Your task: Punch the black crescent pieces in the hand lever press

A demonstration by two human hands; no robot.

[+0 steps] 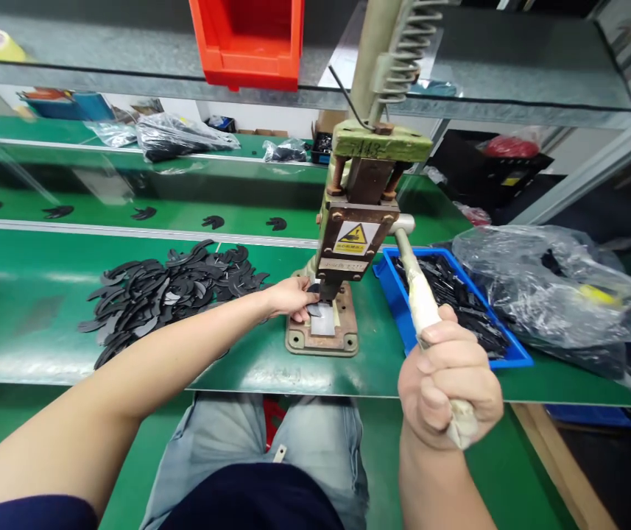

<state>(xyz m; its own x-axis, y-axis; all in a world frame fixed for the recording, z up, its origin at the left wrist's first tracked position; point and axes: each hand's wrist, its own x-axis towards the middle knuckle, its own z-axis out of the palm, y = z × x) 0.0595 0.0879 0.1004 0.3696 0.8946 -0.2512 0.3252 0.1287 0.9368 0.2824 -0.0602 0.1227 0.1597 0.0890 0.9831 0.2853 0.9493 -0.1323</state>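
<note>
My right hand [450, 379] is wrapped round the tape-covered lever [419, 294] of a green hand press [351, 228]. At the press base [323, 340], my left hand [294, 298] pinches a small black curved part [313, 300] under the ram. Fingers and ram hide some of that part, and a pale plate lies just below it. Left of the press a heap of black curved plastic pieces [166, 291] spreads over the green table. Close beyond the lever sits a blue tray [397, 324] holding many black parts.
Behind the table, several black parts [214, 221] lie spaced along a green strip. A red bin [252, 73] stands on the overhead shelf [127, 70]. Clear plastic bags [558, 287] crowd the right side, and more bagged parts [177, 136] lie at the back.
</note>
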